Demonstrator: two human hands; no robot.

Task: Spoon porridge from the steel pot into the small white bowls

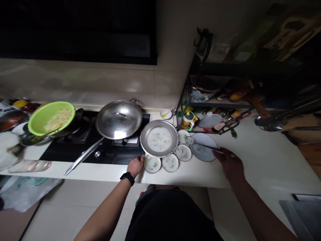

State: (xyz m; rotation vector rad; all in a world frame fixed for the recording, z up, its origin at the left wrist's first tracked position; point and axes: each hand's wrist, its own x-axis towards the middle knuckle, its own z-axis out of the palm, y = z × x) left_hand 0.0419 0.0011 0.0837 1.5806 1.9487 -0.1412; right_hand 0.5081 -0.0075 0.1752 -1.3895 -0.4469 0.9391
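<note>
Cannot see beneath the lid [119, 122]. Cannot tell touch from gap between left hand [135, 166] and nearest bowl [152, 164]. Cannot make out blurred jars [236, 96] on the rack [222, 104], nor the bag [31, 190] past the left edge.

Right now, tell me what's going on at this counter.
A person stands at the counter, the right hand holding a ladle, its scoop by the edge of a patterned dish. The left hand is close beside a metal basin of flecked white liquid; whether it touches the rim is unclear. Four small bowls around the basin hold similar-looking liquid. To the left, a lidded pan sits on the stove.
</note>
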